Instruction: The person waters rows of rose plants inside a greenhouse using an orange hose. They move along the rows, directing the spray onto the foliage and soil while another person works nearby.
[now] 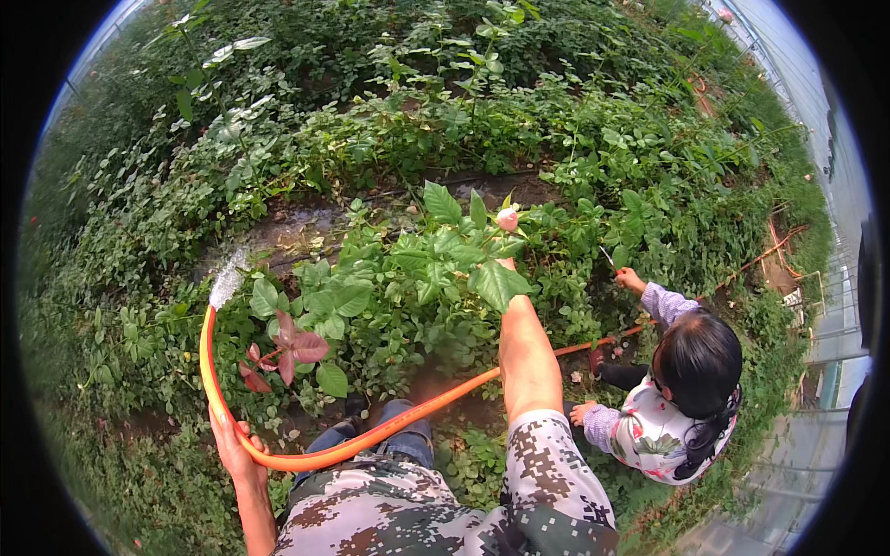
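Note:
My left hand is closed around an orange garden hose near its end. Water gushes from the hose's mouth onto the plants and wet soil. From there the hose curves across in front of my body and passes behind my right forearm. My right hand reaches forward among rose leaves, beneath a pale pink rosebud; leaves hide most of it, so its grip cannot be told. Dark red leaves stand to the right of the left hand.
At my right a person crouches, a small blade with a red handle in one hand. Dense rose bushes spread ahead. The hose runs on past the person. A greenhouse wall rises at the far right.

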Tool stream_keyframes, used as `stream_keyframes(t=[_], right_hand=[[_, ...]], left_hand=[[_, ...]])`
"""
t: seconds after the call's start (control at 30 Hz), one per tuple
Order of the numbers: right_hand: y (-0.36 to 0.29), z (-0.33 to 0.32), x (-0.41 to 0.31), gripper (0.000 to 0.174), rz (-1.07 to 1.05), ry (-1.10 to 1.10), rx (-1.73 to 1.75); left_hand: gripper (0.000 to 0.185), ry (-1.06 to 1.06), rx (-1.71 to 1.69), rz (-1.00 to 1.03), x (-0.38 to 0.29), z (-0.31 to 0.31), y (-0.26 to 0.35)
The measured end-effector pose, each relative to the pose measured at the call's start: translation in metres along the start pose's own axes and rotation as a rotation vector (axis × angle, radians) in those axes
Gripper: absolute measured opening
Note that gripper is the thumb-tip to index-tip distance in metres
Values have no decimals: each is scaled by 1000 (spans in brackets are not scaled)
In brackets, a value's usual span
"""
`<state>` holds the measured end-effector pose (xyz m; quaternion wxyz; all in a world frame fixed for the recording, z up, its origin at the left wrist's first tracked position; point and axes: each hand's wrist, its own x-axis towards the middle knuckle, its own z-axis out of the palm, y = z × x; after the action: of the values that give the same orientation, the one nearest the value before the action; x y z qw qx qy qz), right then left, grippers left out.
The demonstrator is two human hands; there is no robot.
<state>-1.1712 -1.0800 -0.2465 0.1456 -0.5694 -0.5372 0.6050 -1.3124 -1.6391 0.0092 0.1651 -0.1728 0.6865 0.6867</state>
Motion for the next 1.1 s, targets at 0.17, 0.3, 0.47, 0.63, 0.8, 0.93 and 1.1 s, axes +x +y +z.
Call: stream_keyframes(t=[0.17,0.3,0.47,0.63,0.8,0.93,1.1], right_hand=[[-93,13,11,42,-218,28,-147],[-49,17,-14,48,-192,123,-279],[151,29,-137,66,493,251,-703],[206,79,-253,66,645,423,-756],[64,144,-257,41,-421,147,-201],[-82,210,-191,49,-739,-269,-160],[-100,238,-196,39,-532,95,-446]], left_hand=[[56,98,15,13,-11,-5,-1],[56,37,-12,25,-18,-4,6],[55,23,-53,28,-19,-12,21],[52,17,-56,-11,-10,-17,38],[53,-47,-72,-42,13,-38,43],[54,-105,-89,-80,41,-82,36],[57,-242,-123,-118,94,-125,39]])
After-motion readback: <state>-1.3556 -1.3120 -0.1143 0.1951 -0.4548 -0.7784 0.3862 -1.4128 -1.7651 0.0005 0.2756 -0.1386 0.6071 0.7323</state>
